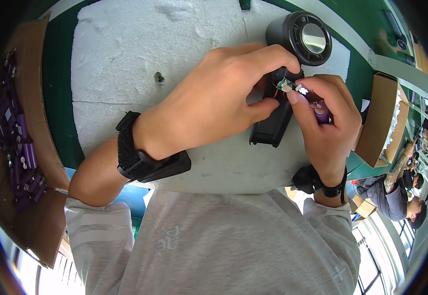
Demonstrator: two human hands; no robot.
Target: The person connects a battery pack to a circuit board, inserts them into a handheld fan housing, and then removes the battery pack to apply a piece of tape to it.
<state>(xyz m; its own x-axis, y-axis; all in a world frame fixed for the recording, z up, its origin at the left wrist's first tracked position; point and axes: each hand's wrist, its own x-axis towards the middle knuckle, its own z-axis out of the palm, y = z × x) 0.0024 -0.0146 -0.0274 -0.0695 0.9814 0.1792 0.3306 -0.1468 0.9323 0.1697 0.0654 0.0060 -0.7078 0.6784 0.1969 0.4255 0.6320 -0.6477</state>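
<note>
A black handle-shaped housing (273, 123) lies tilted under my fingers, and a round black fan-like head (282, 37) with a silvery disc sits at its far end. Whether the two are joined is hidden by my left hand (238, 91), whose thumb and fingers grip the housing from both sides. A small green circuit board (285, 85) with thin red wires sticks out of the housing's upper part. My right hand (329, 105) pinches a small white-dotted piece (302, 90) beside the board between thumb and index finger. Against its curled fingers rests a purple battery cell (320, 113).
White foam sheeting (120, 54) covers the green bench. At left stands a cardboard box (32, 93) with several purple cells (19, 132). Another open carton (378, 118) is at right. Farther off, a person in a dark shirt (383, 196) is at work.
</note>
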